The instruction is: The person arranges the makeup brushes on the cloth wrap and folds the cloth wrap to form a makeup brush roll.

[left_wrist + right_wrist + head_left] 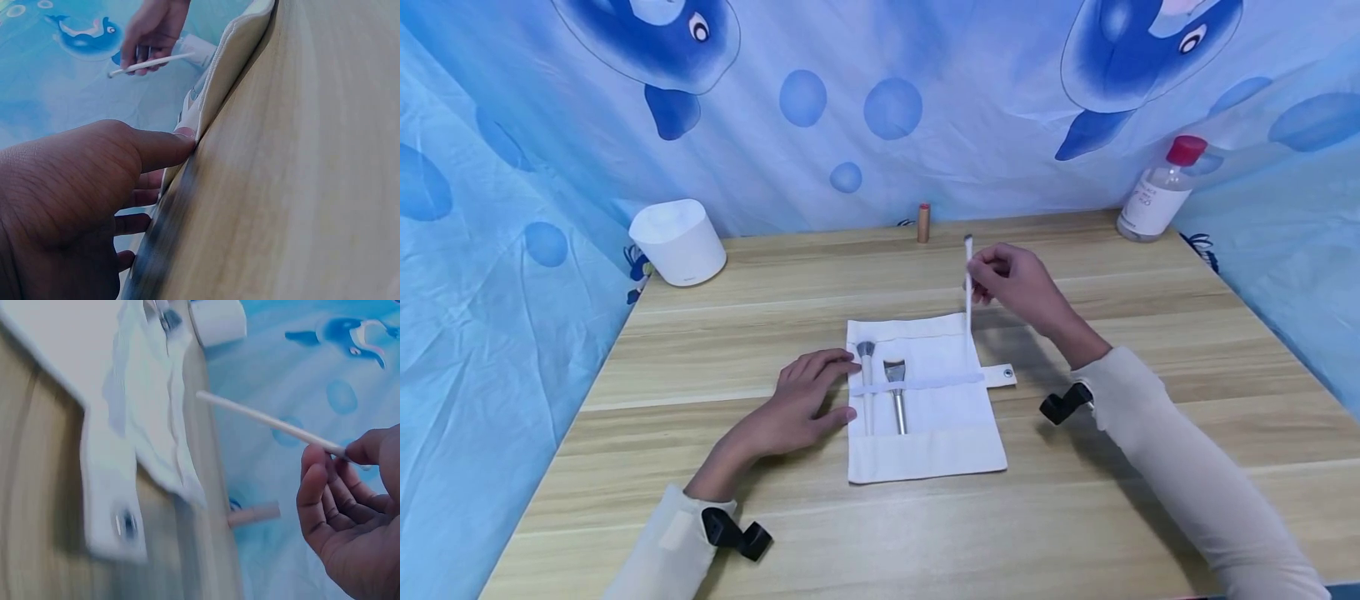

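Note:
A white cloth brush roll [940, 417] lies unfolded on the wooden table, its snap strap [998, 376] sticking out to the right. Under its elastic band sit two makeup brushes: one white-handled [868, 383] at the left, one flat with a silver handle [898, 404] beside it. My right hand [1018, 287] pinches a thin white makeup brush [262, 419] between thumb and fingers, above the roll's top right corner. My left hand [801, 408] rests at the roll's left edge, its fingers spread and the thumb [169, 149] touching the cloth.
At the back left stands a white rounded container [681, 250]. A small brown tube [923, 223] is upright at the back edge, and a clear bottle with a red cap [1153, 200] stands at the back right. Blue patterned cloth [850, 108] hangs behind the table.

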The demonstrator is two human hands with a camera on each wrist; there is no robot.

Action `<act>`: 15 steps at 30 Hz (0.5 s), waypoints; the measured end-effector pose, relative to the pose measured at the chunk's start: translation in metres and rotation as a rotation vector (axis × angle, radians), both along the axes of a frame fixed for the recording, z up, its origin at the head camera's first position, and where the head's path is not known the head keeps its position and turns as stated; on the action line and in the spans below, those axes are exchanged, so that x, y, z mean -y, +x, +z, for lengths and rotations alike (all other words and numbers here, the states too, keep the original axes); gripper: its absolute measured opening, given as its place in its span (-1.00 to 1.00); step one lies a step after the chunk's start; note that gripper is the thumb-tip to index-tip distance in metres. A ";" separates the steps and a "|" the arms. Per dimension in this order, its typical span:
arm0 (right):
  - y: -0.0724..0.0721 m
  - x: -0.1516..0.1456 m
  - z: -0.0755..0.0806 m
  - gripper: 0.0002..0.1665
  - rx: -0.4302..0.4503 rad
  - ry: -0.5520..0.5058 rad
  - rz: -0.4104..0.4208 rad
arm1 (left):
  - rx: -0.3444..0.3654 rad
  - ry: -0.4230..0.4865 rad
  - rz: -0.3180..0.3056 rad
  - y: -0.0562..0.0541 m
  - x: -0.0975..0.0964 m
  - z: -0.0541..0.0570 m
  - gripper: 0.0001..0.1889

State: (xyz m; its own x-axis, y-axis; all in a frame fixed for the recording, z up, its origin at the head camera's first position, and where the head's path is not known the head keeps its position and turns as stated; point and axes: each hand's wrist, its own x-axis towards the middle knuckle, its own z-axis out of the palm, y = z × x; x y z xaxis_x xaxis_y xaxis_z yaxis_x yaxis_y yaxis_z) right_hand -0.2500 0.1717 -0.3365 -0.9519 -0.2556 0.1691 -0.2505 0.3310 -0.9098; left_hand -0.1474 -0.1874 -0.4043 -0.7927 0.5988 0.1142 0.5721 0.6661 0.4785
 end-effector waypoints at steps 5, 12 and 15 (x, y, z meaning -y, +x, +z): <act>0.000 0.023 -0.004 -0.69 0.056 -0.116 0.086 | 0.003 -0.002 0.002 0.001 0.000 0.001 -0.39; 0.002 0.042 -0.018 -0.72 0.140 -0.088 0.164 | -0.002 0.002 0.000 0.002 0.000 0.003 -0.39; 0.005 0.047 -0.023 -0.71 0.192 -0.034 0.174 | -0.005 0.006 -0.002 0.003 0.000 0.004 -0.39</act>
State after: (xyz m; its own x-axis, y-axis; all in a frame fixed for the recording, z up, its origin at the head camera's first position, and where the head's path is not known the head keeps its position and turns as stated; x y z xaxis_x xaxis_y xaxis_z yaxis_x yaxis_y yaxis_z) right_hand -0.2455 0.1247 -0.3594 -0.9094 -0.4158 0.0009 -0.1227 0.2663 -0.9560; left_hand -0.1445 -0.1870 -0.4002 -0.7907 0.6000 0.1216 0.5759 0.6618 0.4800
